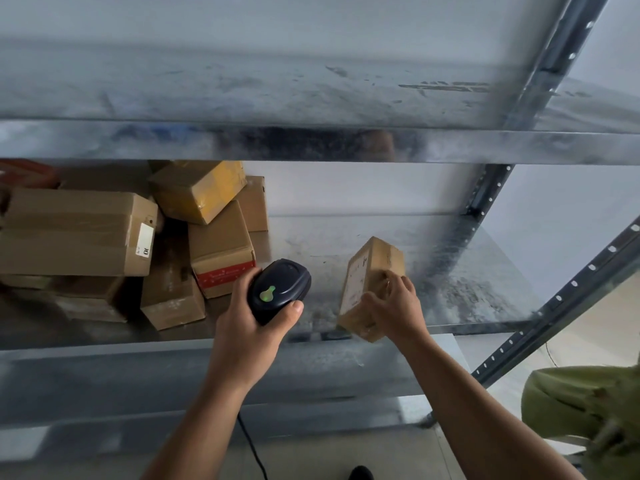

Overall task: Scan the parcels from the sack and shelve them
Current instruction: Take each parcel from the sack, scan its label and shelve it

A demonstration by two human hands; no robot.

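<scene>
One parcel (362, 271) — right grip (398, 310) holds.

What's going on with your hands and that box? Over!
Left hand grips scanner, lit green. Right hand holds small box, tilted, over shelf front. Parcel pile off left, apart from it.

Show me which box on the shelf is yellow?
The tilted box highest on the left, wrapped in yellow tape; no other box shows yellow.

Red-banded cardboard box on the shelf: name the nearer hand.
Left hand: gripping the black scanner beside the red-banded box; right hand holds a brown parcel farther right.
</scene>
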